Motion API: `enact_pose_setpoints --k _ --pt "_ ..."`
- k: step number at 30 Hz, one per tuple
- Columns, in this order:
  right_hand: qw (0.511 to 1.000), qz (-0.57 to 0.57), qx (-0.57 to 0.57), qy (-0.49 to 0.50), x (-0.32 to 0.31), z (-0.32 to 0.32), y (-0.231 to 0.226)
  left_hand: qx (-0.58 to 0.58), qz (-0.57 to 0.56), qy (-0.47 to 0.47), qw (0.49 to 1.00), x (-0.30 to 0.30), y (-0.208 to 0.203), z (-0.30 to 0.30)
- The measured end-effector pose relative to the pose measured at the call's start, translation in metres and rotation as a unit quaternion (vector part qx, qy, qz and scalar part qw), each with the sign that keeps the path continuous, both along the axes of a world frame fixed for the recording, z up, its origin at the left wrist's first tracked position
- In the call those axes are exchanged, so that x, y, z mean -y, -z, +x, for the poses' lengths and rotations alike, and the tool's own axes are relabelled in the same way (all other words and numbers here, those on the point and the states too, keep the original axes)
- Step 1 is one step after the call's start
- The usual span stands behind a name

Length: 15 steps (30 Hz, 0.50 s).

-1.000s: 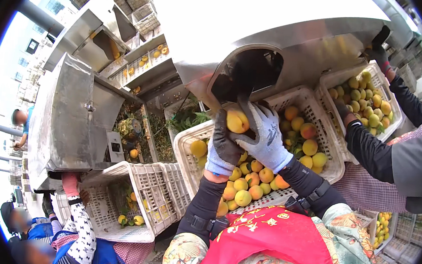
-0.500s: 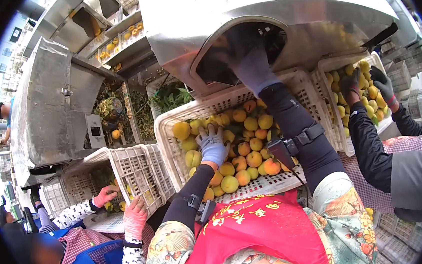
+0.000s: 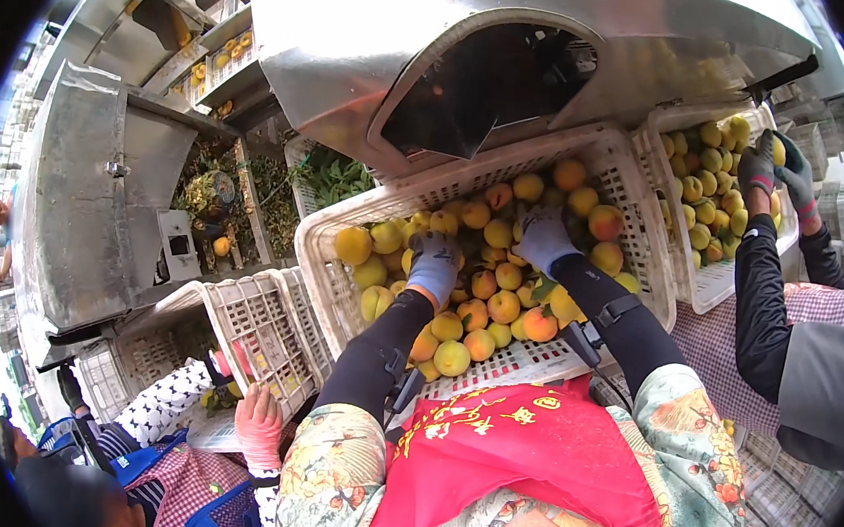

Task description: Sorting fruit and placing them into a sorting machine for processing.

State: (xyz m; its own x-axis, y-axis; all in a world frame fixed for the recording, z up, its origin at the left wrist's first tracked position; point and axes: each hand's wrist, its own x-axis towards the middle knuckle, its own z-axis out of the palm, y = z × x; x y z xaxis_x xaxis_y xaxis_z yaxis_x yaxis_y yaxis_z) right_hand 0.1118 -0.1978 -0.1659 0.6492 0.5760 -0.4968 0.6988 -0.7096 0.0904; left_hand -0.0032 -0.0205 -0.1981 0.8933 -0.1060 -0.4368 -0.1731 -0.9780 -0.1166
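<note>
A white slatted plastic crate (image 3: pixel 336 306) full of yellow-orange peaches (image 3: pixel 483 285) stands before me. Both my hands wear pale blue-grey gloves and reach down into the fruit. My left hand (image 3: pixel 434 262) is curled downward among the peaches on the left side; its fingertips and anything in them are hidden. Farther right, my right hand (image 3: pixel 548 239) bends down between peaches near the crate's back. Its fingers are pressed together, and what they hold, if anything, cannot be seen. Just beyond the crate is the dark opening (image 3: pixel 498 84) of a metal machine (image 3: pixel 329 65).
At the right, a co-worker's dark-gloved hands (image 3: pixel 759 171) are over another peach crate (image 3: pixel 711 289). A person at the lower left, in pink gloves (image 3: pixel 259 422), is beside a tilted white crate (image 3: pixel 255 334). Leaves (image 3: pixel 334 181) fill a bin behind my crate.
My right hand has come out of the machine's opening and down into the peach crate. My left hand stays among the peaches, now more curled. The view has shifted slightly.
</note>
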Motion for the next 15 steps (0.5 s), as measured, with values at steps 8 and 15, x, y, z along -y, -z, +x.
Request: enact_pose_setpoints --k 8,15 --pt "0.48 0.584 -0.474 0.451 0.023 0.0 -0.063 -0.038 -0.185 -0.109 0.976 -0.017 -0.009 0.004" --pt "0.735 0.667 0.029 0.119 -0.042 0.005 -0.179 0.033 -0.729 -0.403 0.552 -0.026 -0.092 -0.02"
